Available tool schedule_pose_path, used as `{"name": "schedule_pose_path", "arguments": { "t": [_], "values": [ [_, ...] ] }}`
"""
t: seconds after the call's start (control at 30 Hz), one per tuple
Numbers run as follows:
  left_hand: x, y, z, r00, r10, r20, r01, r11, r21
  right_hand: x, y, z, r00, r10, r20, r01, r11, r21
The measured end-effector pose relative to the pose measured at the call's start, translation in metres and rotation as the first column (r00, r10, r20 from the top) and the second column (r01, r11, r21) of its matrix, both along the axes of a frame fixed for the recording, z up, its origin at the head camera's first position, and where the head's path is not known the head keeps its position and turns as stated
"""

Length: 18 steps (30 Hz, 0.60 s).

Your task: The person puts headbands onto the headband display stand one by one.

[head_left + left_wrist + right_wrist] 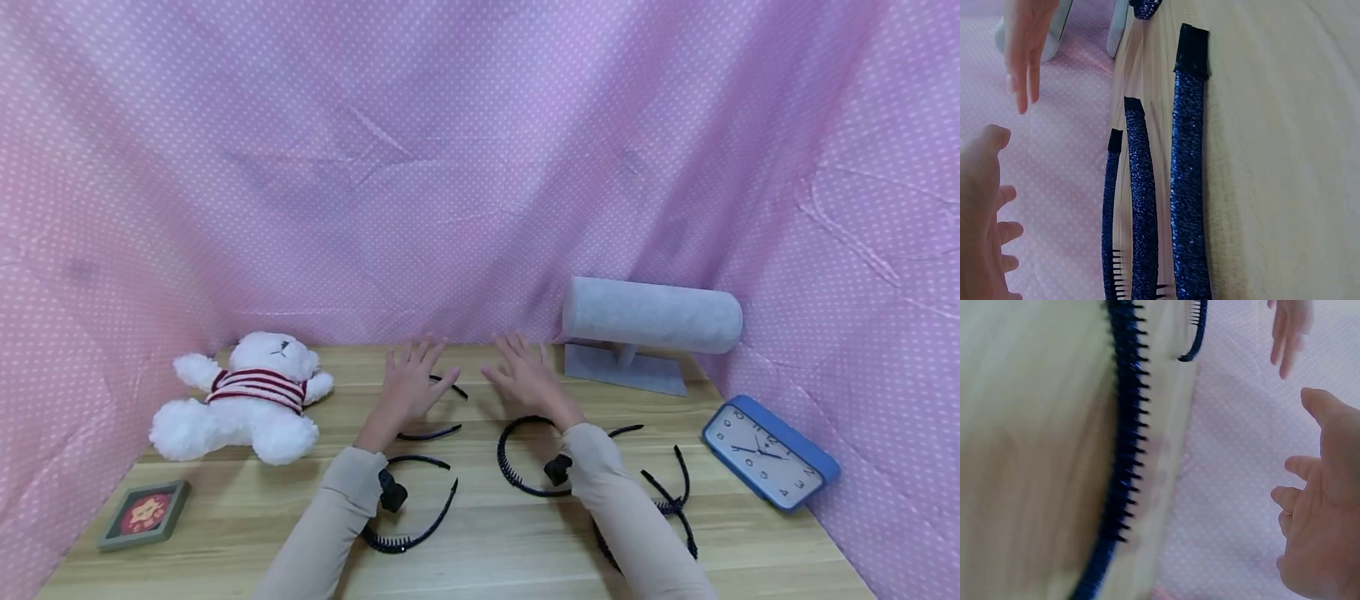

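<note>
Both hands hover over the far part of the table with fingers spread, holding nothing. My left hand [410, 383] is above a dark glittery headband [431, 435] that it partly hides. A second headband [405, 546] with comb teeth lies under the left wrist. My right hand [527, 382] is just beyond another toothed headband [510, 471], partly covered by the right wrist. Near the right forearm lie crossed dark headbands [684, 521], partly hidden by the sleeve. In the left wrist view, a blue-black sparkly headband [1188, 175] runs close to the camera; the right wrist view shows a toothed headband [1125, 425].
A white teddy bear [258, 400] in a striped sweater lies at the left, with a small framed picture [145, 514] in front of it. At the right stand a grey padded roll stand [651, 315] and a blue clock [768, 454]. Pink dotted cloth [480, 167] hangs behind.
</note>
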<state>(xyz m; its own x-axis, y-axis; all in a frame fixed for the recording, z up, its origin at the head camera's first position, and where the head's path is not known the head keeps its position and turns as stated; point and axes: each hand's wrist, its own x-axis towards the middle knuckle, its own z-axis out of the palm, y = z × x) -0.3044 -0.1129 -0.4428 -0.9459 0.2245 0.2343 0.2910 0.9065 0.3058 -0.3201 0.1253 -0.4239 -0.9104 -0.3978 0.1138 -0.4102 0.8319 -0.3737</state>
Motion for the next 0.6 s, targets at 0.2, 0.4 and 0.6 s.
{"name": "schedule_pose_path", "arguments": {
  "t": [0.2,0.4,0.6],
  "values": [
    [-0.002,0.001,0.002,1.0,0.009,0.008,-0.01,0.999,0.03,-0.004,0.008,0.024,0.999,0.025,-0.036,-0.025,1.0,0.01],
    [-0.005,0.006,0.003,1.0,-0.014,-0.002,0.015,0.986,0.163,-0.006,0.031,0.059,0.994,0.031,-0.108,-0.03,1.0,0.008],
    [-0.004,0.016,0.01,0.994,-0.088,0.063,0.051,0.897,0.438,-0.008,0.07,0.091,0.993,0.031,-0.111,-0.037,0.998,-0.049]
  ]
}}
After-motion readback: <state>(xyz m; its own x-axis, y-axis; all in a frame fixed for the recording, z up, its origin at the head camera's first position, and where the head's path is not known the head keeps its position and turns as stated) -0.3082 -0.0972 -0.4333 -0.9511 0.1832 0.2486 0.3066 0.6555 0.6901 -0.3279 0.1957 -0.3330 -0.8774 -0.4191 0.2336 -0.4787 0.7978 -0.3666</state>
